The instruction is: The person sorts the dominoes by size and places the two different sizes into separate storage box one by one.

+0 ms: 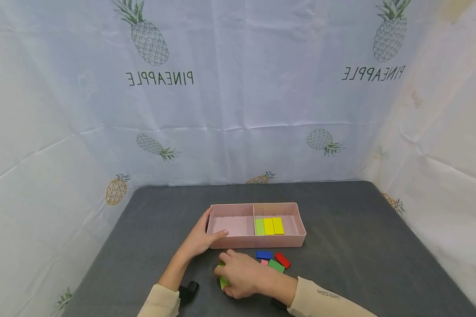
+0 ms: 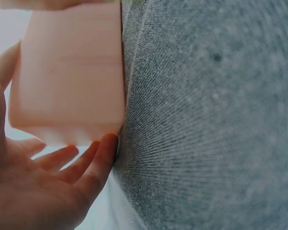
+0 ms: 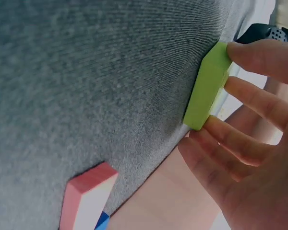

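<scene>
Worktop [image 1: 341, 229], dark grey: left, right and far edges visible, near edge out of frame. Pink box [image 1: 258, 241] sits well in from the far corners, long axis running left-right, split by a divider [image 1: 254, 220].

My left hand [image 1: 198, 240] grips the box's left end, thumb over the near wall. My right hand [image 1: 243, 273] is on the near side of the worktop; its fingers are parted by about the length of a lime block [image 1: 224, 283] and pinch it end to end, thumb at the near end. Whether the block bears on the cloth, I cannot tell.

Key relation: block in front of the box's left compartment, long axis near-far, roughly in line with the divider. Judged obstacles: near wall, between block and compartment; left thumb, above that wall.

Right compartment: light green block [image 1: 259, 227] beside the divider, then two yellow blocks [image 1: 273, 226], all long axis near-far.

Loose, toward the right edge from my right fingers: dark green block [image 1: 276, 266], partly behind my wrist; blue block [image 1: 264, 255]; red block [image 1: 283, 259], slanted; pink block [image 1: 264, 262], mostly hidden.
</scene>
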Demonstrator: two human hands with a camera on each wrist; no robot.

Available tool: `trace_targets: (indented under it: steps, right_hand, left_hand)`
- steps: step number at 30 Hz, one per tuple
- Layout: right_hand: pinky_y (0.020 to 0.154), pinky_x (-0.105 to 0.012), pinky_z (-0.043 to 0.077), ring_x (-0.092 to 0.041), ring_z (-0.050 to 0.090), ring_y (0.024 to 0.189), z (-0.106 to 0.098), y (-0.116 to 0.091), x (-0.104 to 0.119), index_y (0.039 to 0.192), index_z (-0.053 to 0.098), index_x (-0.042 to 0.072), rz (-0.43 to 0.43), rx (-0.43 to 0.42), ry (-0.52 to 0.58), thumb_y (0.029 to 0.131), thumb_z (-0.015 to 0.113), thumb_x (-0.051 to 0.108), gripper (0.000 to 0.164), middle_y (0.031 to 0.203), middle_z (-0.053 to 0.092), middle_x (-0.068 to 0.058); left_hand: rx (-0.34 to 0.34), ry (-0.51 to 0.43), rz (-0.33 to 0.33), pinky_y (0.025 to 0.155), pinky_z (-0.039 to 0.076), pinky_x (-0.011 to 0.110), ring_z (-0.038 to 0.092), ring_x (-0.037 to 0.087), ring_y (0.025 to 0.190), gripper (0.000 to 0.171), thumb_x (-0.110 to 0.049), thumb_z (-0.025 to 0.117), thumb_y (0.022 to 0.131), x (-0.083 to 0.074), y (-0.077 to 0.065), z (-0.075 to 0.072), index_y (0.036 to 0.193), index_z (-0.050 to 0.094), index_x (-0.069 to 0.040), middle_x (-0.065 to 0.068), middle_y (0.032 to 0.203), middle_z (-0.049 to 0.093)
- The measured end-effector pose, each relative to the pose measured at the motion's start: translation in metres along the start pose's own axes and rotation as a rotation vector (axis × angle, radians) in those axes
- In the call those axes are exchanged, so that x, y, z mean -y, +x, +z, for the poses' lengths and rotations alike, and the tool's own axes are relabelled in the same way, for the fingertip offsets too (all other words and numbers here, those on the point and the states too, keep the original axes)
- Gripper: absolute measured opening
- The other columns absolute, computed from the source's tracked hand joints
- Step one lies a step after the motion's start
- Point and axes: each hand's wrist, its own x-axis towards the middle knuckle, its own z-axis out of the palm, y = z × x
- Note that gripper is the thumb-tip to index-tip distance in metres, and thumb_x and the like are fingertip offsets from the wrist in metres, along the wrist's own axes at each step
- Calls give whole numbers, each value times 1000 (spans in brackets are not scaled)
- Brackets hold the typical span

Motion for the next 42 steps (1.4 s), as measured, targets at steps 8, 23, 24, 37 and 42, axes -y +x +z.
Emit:
trace_targets:
  steps: [8,23,24,37,42]
  right_hand:
    - [80,-17,46,-7,47,95,-10,-12,-2,112,73,29,-28,-19,7,87,79,35,27,114,59,7]
    - [71,-13,43,-6,46,99,-29,-39,-6,110,73,27,12,-38,77,85,79,28,26,115,56,7]
    - [71,-13,43,-6,46,99,-30,-41,-7,110,73,27,12,-45,78,85,79,27,25,115,56,7]
    - [76,-19,50,-10,49,103,-58,-57,-21,108,71,22,60,-116,122,87,79,24,22,118,56,3]
    - [78,-19,50,-11,49,101,-65,-63,-28,106,71,22,80,-177,104,86,78,21,21,116,56,4]
  left_hand:
    - [-4,9,-5,108,31,69,30,45,147,102,-49,78,87,1,0,1,164,20,-16,20,165,24]
    - [-1,19,1,108,30,70,29,46,147,102,-48,78,87,2,1,0,164,19,-15,21,165,24]
    - [-1,22,1,108,30,70,29,46,147,102,-48,78,87,2,1,0,164,19,-15,21,165,24]
    - [12,15,2,108,29,71,26,45,149,103,-50,78,87,3,1,-1,164,19,-16,19,166,22]
    - [12,16,-1,108,28,71,25,44,149,103,-50,78,87,2,1,0,164,19,-16,18,166,22]
